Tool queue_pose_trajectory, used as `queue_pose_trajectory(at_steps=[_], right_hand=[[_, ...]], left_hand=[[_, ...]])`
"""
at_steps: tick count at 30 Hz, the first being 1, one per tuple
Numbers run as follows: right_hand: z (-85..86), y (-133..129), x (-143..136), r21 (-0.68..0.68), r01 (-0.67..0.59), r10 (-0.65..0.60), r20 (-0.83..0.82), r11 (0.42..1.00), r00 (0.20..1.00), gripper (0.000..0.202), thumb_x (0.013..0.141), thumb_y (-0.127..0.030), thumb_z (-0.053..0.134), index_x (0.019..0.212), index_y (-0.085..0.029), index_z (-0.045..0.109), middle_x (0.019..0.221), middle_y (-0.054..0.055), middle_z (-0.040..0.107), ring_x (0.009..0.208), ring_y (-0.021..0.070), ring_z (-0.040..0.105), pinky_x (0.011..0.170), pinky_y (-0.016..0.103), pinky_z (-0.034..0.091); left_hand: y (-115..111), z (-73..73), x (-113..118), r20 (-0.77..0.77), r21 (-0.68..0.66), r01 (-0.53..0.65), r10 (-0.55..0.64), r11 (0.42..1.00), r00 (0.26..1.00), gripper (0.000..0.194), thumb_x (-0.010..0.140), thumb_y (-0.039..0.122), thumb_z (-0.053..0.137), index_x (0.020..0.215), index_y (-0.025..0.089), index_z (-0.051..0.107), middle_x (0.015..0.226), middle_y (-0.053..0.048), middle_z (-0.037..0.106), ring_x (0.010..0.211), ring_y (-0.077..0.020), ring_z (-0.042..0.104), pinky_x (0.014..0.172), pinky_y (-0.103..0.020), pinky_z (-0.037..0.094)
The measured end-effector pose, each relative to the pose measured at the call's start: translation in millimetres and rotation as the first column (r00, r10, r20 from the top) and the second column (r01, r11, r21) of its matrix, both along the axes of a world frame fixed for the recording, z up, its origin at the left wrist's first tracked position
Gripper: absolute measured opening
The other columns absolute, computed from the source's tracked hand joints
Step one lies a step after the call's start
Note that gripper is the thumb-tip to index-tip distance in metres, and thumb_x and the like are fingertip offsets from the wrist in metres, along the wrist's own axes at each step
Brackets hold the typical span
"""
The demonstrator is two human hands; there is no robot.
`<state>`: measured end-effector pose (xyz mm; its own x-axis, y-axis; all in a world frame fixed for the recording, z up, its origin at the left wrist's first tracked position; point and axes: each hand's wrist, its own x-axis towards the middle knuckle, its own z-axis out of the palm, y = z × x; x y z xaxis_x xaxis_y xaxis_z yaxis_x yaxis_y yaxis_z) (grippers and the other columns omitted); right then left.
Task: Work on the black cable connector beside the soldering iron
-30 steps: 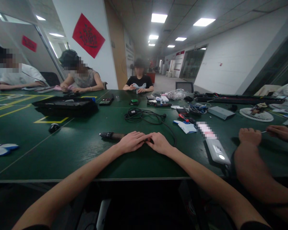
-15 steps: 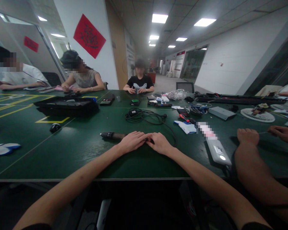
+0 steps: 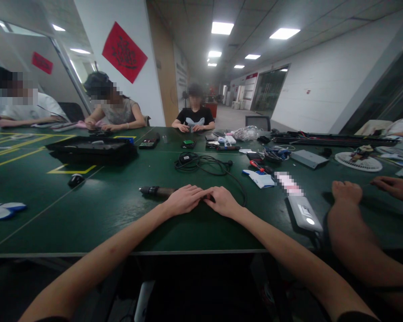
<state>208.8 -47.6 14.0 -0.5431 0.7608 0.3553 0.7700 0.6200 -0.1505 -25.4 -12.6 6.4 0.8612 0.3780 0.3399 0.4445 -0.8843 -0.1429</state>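
Note:
An electric screwdriver (image 3: 157, 191) lies on the green table in front of me, its black chuck and metal tip pointing left. My left hand (image 3: 186, 199) is closed over the brown body, fingers together and reaching to the right. At the rear end of the tool, my right hand (image 3: 224, 202) is closed with its fingers curled, meeting the left fingertips. What lies between the right fingers is mostly hidden. A black power cord (image 3: 243, 192) curves away behind the right hand to a loose coil with an adapter (image 3: 187, 158).
Left are a mouse (image 3: 75, 180), a black tray (image 3: 92, 150) and blue-white gloves (image 3: 5, 211). To the right lie a folded glove (image 3: 260, 178), a grey device (image 3: 305, 213) and a co-worker's forearm (image 3: 347, 228). Several people sit around the table.
The view has shifted slightly. Both hands keep their place on the electric screwdriver, and nothing on the table has visibly moved.

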Motion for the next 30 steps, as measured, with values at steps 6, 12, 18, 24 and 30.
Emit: queue_pose_trajectory(at_steps=[6,12,18,24,30], right_hand=[[-1.2,0.0,-0.5,0.003,0.003,-0.003,-0.005,1.0,1.0,0.012,0.097,-0.028,0.069,0.095,-0.017,0.065,0.098,0.007,0.07,0.09,0.0205,0.062,0.082,0.032,0.041],[-1.6,0.8,-1.0,-0.001,0.008,-0.008,-0.003,1.0,1.0,0.013,0.098,-0.029,0.068,0.094,-0.017,0.066,0.099,0.008,0.07,0.09,0.0202,0.062,0.083,0.032,0.041],[-0.4,-0.1,-0.4,-0.001,0.006,-0.006,-0.014,1.0,1.0,0.012,0.097,-0.029,0.069,0.094,-0.017,0.066,0.1,0.007,0.071,0.091,0.0208,0.063,0.083,0.034,0.042],[0.0,0.1,-0.3,-0.02,0.001,-0.001,-0.008,1.0,1.0,0.012,0.097,-0.028,0.069,0.093,-0.017,0.066,0.1,0.007,0.07,0.093,0.0207,0.064,0.084,0.033,0.043],[-2.1,1.0,-0.4,0.0,-0.005,0.005,-0.012,1.0,1.0,0.011,0.097,-0.027,0.069,0.097,-0.017,0.065,0.099,0.007,0.07,0.091,0.0202,0.062,0.083,0.033,0.042]], left_hand=[[-2.1,3.0,0.8,0.0,0.007,-0.029,0.029,1.0,1.0,0.062,0.105,0.03,0.047,0.162,0.026,0.023,0.124,-0.008,0.064,0.113,-0.0223,0.062,0.099,-0.037,0.046],[-2.0,3.1,0.7,-0.01,0.018,-0.03,0.03,0.999,1.0,0.063,0.104,0.026,0.047,0.162,0.027,0.022,0.124,-0.008,0.064,0.112,-0.0215,0.062,0.099,-0.036,0.046],[-3.7,4.5,0.2,0.027,-0.002,-0.002,0.002,1.0,1.0,0.068,0.102,0.028,0.051,0.163,0.028,0.021,0.132,-0.008,0.061,0.116,-0.0222,0.061,0.1,-0.036,0.047],[-1.5,1.9,0.4,0.029,0.006,-0.019,0.019,1.0,0.999,0.063,0.104,0.027,0.046,0.163,0.027,0.023,0.128,-0.008,0.063,0.114,-0.0216,0.062,0.099,-0.037,0.048],[0.4,0.2,-0.6,0.002,-0.001,0.011,-0.011,1.0,1.0,0.063,0.105,0.027,0.046,0.163,0.027,0.022,0.128,-0.008,0.063,0.115,-0.0221,0.061,0.1,-0.037,0.046]])
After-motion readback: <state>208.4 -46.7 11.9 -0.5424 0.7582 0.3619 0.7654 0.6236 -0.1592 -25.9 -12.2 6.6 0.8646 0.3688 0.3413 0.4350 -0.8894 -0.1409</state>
